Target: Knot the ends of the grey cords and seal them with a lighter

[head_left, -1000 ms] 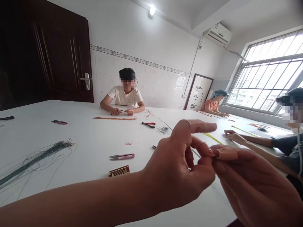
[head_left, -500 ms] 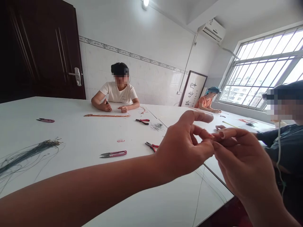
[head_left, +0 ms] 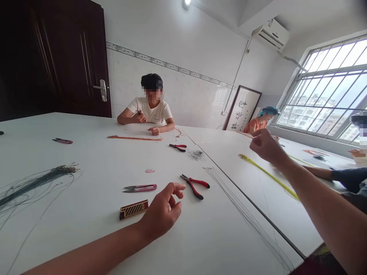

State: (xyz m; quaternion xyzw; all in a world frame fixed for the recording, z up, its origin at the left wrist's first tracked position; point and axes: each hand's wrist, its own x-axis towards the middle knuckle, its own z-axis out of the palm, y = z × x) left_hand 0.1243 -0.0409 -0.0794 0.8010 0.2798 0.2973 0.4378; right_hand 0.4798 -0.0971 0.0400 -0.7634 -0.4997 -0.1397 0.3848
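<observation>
My left hand (head_left: 164, 209) hovers over the white table (head_left: 94, 183), its fingers curled but apart from the thumb, with nothing seen between them. Red-handled pliers (head_left: 197, 185) lie just right of it. Close by on its left are a dark patterned case (head_left: 133, 209) and pink-handled snips (head_left: 140, 188). My right hand (head_left: 266, 147) is raised at the right, fingers closed; what they pinch is too small to make out. Beneath and left of that hand, a yellow bundle of strands (head_left: 269, 175) lies on the table. Thin dark strands (head_left: 243, 212) run beside the table seam.
A bundle of dark green strands (head_left: 37, 183) lies at the left, near other snips (head_left: 62, 141). Farther back are more pliers (head_left: 177, 147), an orange bundle (head_left: 134, 138) and a grey tangle (head_left: 196, 154). People sit across the table (head_left: 153, 110) and at the right.
My hands, together earlier, have parted: the left moved down and left, its fingers opening, and the right moved up. The patterned case, nearer pliers and yellow bundle now show. The view has shifted slightly.
</observation>
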